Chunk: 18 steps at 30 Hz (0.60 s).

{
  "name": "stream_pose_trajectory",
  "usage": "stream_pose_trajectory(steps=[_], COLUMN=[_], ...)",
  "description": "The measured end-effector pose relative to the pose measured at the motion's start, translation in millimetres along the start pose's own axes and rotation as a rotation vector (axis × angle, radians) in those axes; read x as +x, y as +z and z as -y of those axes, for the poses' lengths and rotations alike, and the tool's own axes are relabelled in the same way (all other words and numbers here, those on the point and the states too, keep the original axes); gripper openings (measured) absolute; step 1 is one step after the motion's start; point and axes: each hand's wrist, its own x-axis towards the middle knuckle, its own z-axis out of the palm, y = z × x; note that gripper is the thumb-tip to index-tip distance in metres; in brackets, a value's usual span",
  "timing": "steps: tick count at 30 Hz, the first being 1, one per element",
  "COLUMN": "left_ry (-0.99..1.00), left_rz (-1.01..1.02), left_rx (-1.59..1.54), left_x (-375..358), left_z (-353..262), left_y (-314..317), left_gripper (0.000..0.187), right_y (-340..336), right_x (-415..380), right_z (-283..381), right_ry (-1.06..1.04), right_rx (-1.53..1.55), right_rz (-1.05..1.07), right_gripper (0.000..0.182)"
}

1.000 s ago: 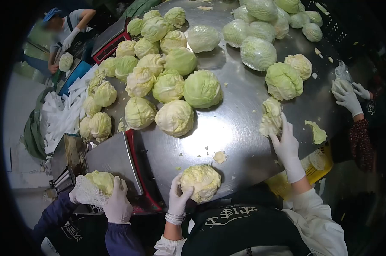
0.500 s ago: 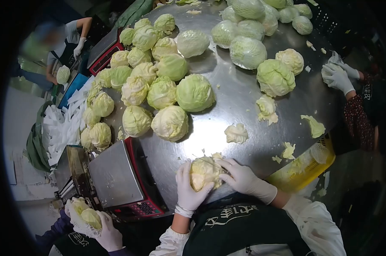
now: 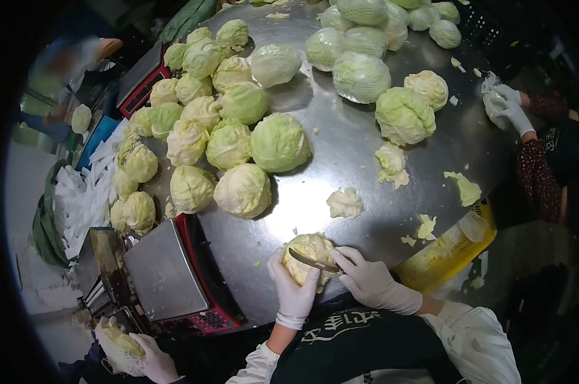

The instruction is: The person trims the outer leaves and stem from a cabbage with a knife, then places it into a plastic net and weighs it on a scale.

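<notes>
Gloved left hand [image 3: 294, 289] is gripping the pale yellow-green round cabbage [image 3: 310, 251] at lower centre; gloved right hand [image 3: 370, 281] is closing on a dark curved knife [image 3: 313, 261], which should be cutting away from the fingers.

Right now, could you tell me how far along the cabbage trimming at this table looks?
Some looks done: netted cabbages sit at the far side, and loose leaves lie on the steel table. In hand: the left hand steadies one cabbage while the right hand holds a knife across it. Left: a large pile of bare cabbages beside the scale.
</notes>
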Motion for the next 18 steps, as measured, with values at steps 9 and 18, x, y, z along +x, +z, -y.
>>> stream_pose_trajectory(steps=[9, 18], left_ry=[-0.05, 0.1], left_rz=[-0.005, -0.021], left_rx=[-0.078, 0.126], left_x=[5, -4], left_z=[-8, -14], left_y=[6, 12], left_gripper=[0.075, 0.08], right_y=[5, -1], right_x=[24, 69], right_z=[-5, -32], right_ry=[-0.08, 0.037], right_rx=[-0.079, -0.002], right_rz=[-0.233, -0.187], right_gripper=[0.05, 0.041])
